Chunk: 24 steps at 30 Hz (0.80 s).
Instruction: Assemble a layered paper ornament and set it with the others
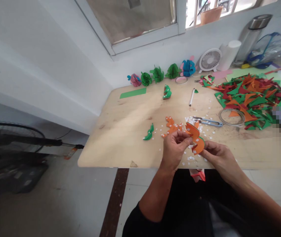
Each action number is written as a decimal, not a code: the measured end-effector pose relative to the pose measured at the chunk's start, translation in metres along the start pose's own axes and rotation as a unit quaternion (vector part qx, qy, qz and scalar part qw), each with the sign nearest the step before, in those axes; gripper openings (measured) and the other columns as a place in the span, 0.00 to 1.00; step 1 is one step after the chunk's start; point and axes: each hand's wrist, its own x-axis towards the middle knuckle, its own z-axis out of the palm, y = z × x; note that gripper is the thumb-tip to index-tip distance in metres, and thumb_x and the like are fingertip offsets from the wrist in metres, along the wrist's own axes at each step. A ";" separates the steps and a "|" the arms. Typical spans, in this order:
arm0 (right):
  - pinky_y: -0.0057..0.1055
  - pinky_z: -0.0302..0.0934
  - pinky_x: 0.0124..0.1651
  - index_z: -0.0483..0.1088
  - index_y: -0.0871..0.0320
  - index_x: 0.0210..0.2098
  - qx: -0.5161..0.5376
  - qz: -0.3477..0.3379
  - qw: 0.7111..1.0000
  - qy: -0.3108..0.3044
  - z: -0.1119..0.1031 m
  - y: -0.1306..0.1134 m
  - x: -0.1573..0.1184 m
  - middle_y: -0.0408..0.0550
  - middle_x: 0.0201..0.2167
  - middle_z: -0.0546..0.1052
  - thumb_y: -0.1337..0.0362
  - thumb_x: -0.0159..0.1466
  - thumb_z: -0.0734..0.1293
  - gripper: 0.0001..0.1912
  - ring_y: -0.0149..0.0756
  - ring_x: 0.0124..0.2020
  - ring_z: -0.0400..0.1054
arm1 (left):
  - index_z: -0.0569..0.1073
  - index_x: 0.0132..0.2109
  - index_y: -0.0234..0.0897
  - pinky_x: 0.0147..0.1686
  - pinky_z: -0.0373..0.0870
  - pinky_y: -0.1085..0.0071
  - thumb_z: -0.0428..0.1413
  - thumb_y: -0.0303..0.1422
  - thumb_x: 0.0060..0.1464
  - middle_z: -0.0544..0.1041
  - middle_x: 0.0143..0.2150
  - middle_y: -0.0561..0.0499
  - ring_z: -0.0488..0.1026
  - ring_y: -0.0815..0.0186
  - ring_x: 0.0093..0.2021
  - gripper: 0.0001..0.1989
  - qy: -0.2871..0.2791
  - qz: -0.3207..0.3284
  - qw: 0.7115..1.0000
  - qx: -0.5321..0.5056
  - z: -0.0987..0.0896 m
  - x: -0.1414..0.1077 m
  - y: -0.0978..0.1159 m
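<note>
Between my two hands, above the table's front edge, is a scalloped orange paper cutout (200, 146) with green paper behind it and white squares on it. My left hand (176, 146) pinches its left side with thumb and forefinger. My right hand (218, 156) grips its lower right edge, the fingers partly behind the paper. Just beyond my left hand lie orange wavy cutouts (170, 124) dotted with white squares. A green wavy cutout (149, 132) lies to the left. Small white squares (192, 158) are scattered around and under my hands.
Blue-handled thread snips (210, 122) and a tape roll (231, 117) lie to the right, before a heap of paper scraps (251, 95). Farther back are a white pen (192, 97), a green stack (166, 92), paper ornaments (158, 74) and a small fan (210, 60).
</note>
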 end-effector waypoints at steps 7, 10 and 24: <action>0.28 0.61 0.30 0.77 0.57 0.28 -0.023 -0.010 1.000 -0.012 -0.001 0.000 0.001 0.44 0.23 0.77 0.50 0.53 0.73 0.16 0.33 0.24 0.68 | 0.74 0.27 0.33 0.30 0.69 0.74 0.64 0.27 0.40 0.76 0.22 0.53 0.72 0.71 0.24 0.06 0.003 -0.004 1.000 -0.008 -0.001 0.001 0.003; 0.29 0.61 0.31 0.77 0.57 0.28 -0.036 -0.014 0.999 -0.016 -0.001 0.001 0.002 0.45 0.24 0.77 0.50 0.54 0.72 0.16 0.34 0.25 0.68 | 0.73 0.27 0.33 0.30 0.68 0.74 0.64 0.27 0.40 0.76 0.22 0.54 0.72 0.71 0.24 0.06 0.003 -0.005 1.000 -0.007 -0.002 0.001 0.003; 0.31 0.63 0.35 0.78 0.57 0.31 -0.083 -0.031 0.996 -0.029 -0.009 0.011 0.004 0.48 0.30 0.80 0.50 0.56 0.71 0.16 0.37 0.30 0.70 | 0.72 0.28 0.34 0.30 0.67 0.74 0.64 0.30 0.40 0.75 0.23 0.54 0.71 0.71 0.25 0.08 -0.004 -0.008 1.000 -0.001 -0.005 0.003 -0.002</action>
